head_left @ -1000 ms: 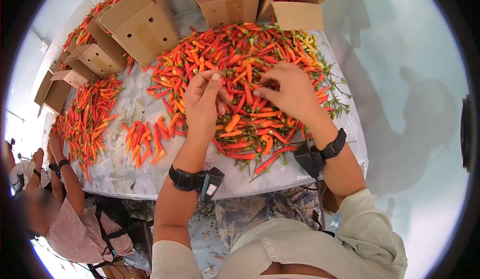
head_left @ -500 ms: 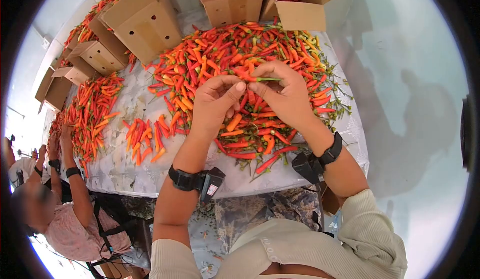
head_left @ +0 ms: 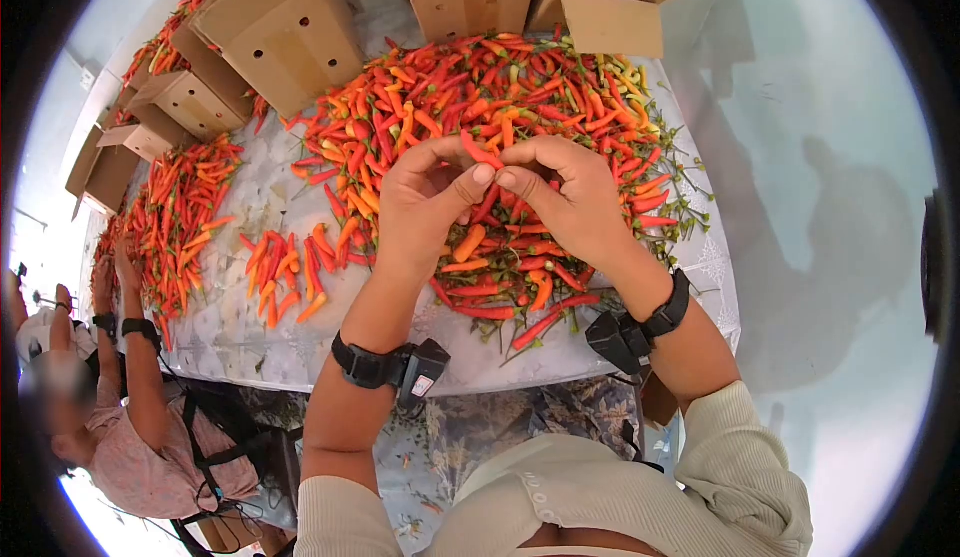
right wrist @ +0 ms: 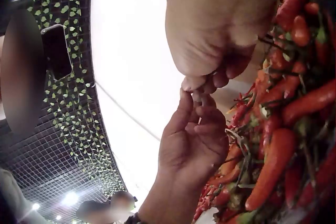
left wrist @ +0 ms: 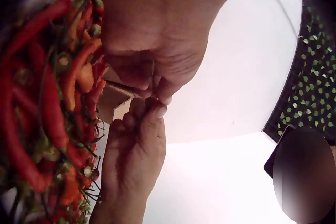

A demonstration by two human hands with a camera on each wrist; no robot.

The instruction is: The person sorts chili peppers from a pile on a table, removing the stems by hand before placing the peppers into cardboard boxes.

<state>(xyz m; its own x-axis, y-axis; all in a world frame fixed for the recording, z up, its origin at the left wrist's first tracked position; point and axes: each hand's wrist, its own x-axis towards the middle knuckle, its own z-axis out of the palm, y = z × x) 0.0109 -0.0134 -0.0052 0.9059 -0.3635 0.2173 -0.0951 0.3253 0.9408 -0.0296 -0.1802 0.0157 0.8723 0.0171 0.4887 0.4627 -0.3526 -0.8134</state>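
A red chili pepper [head_left: 478,151] is held over the big heap between my two hands. My left hand [head_left: 420,202] pinches it from the left with thumb and forefinger. From the right, my right hand [head_left: 575,197] pinches at its lower end, the two thumb tips almost meeting. The fingers hide the stem. In the left wrist view my left hand [left wrist: 163,35] comes down from above to meet my right hand [left wrist: 134,150] at the fingertips. Right under both hands spreads the heap of red and orange chilies [head_left: 470,287], many with green stems.
A small group of chilies [head_left: 285,272] lies left of the heap on the pale tablecloth [head_left: 230,332]. Cardboard boxes [head_left: 285,42] of chilies line the back. Another person [head_left: 150,447] works at a second heap [head_left: 185,227] on the left. A wall [head_left: 820,257] borders the right side.
The hands came together from over the heap, and a red chili with a green stem appeared between them. It now points up and left, its stem covered by fingers.
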